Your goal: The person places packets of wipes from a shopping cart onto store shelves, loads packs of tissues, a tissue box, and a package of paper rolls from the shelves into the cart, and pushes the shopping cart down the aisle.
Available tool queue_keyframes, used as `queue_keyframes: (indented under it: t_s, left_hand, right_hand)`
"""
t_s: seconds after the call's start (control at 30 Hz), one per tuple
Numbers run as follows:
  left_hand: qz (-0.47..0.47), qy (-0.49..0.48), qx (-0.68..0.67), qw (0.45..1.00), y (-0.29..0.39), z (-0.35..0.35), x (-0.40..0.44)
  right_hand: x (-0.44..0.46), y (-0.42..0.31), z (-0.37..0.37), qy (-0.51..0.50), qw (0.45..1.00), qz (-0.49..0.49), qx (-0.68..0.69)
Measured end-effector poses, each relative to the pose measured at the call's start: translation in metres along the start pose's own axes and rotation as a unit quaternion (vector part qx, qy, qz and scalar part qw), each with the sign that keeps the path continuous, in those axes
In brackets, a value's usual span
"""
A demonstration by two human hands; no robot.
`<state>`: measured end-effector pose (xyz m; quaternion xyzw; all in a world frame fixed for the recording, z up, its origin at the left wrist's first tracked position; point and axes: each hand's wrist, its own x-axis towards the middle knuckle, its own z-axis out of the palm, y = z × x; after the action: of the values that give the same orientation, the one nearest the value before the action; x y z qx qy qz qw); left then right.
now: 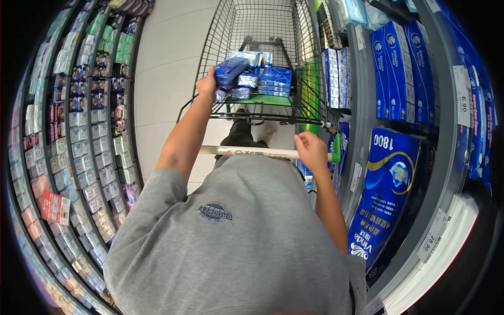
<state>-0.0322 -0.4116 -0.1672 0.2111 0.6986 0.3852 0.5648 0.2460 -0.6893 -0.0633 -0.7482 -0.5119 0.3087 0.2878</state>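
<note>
Blue pack (229, 71): held in the left hand (206, 82), tilted, at the near left part of the cart basket (268, 22); whether it touches the packs beneath, I cannot tell.
Left hand: clamped on one end of the blue pack, beside the basket's left side, forearm reaching forward.
Right hand (313, 150): fingers curled, at the right end of the cart handle (262, 153); whether it grips the bar or only rests there, I cannot tell.
Both hands: well apart from each other.
Basket load: silver-and-blue packs (241, 93) just beside and below the held one, a stack of blue packets (275, 82) to their right, and pale packs (253, 57) behind.
Green panel (269, 100): at the basket's near end, just in front of the load.
Left shelves: many columns of small packets (80, 135), with a red-and-white tag (55, 207) hanging toward the lower end.
Right shelves: upright blue packages (394, 73) above, and a large blue package (386, 194) marked "1800" and "Vinda" below.
Price labels: one reading 6.90 (462, 97), another 28.90 (433, 236).
Grey shirt (247, 247): round blue print on the chest, filling the lower middle.
Floor (167, 68): pale tiles left of the cart.
</note>
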Motion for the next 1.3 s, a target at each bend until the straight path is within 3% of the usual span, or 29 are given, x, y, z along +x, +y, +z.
queue_keyframes:
  t_s: [0.23, 0.3, 0.43, 0.47, 0.53, 0.6, 0.67, 0.73, 0.77, 0.83, 0.9, 1.0, 1.3]
  left_hand:
    - [0.085, -0.054, -0.147, 0.984, -0.018, -0.024, 0.006]
    - [0.024, -0.011, -0.123, 0.992, -0.033, -0.032, 0.027]
    - [-0.060, -0.096, -0.014, 0.993, -0.024, -0.031, -0.033]
    - [-0.038, -0.143, 0.030, 0.988, -0.020, -0.030, -0.048]
    - [0.094, -0.248, 0.170, 0.949, -0.013, -0.024, -0.086]
    - [0.200, -0.290, 0.288, 0.891, -0.020, -0.018, -0.112]
    - [0.235, -0.310, 0.351, 0.852, -0.033, -0.014, -0.126]
    - [0.279, -0.260, 0.480, 0.790, -0.033, -0.005, -0.144]
    - [0.295, -0.225, 0.537, 0.758, -0.024, -0.002, -0.156]
    - [0.299, -0.217, 0.526, 0.766, -0.024, -0.003, -0.153]
    - [0.304, -0.208, 0.513, 0.775, -0.025, -0.003, -0.151]
    - [0.314, -0.206, 0.522, 0.766, -0.025, -0.003, -0.151]
    - [0.331, -0.190, 0.519, 0.765, -0.025, -0.003, -0.156]
  right_hand:
    - [0.003, -0.001, 0.001, -0.015, 1.000, 0.005, 0.000]
    - [0.004, 0.001, 0.007, -0.009, 1.000, -0.013, -0.010]
    - [0.004, -0.006, -0.005, -0.019, 0.999, 0.009, 0.024]
    - [0.004, -0.006, -0.014, -0.006, 1.000, 0.015, 0.021]
    - [0.013, -0.010, -0.024, 0.045, 0.992, -0.028, 0.112]
    - [0.031, -0.012, -0.051, 0.195, 0.969, -0.132, 0.071]
    - [0.053, -0.015, -0.087, 0.325, 0.933, -0.153, 0.023]
    - [0.076, -0.020, -0.129, 0.417, 0.884, -0.179, -0.114]
    - [0.086, -0.018, -0.145, 0.452, 0.858, -0.168, -0.177]
    - [0.100, -0.019, -0.168, 0.488, 0.829, -0.094, -0.257]
    - [0.111, -0.017, -0.183, 0.417, 0.878, 0.055, -0.230]
    - [0.121, -0.015, -0.191, 0.386, 0.879, 0.118, -0.253]
    - [0.134, 0.004, -0.200, 0.411, 0.824, 0.098, -0.377]
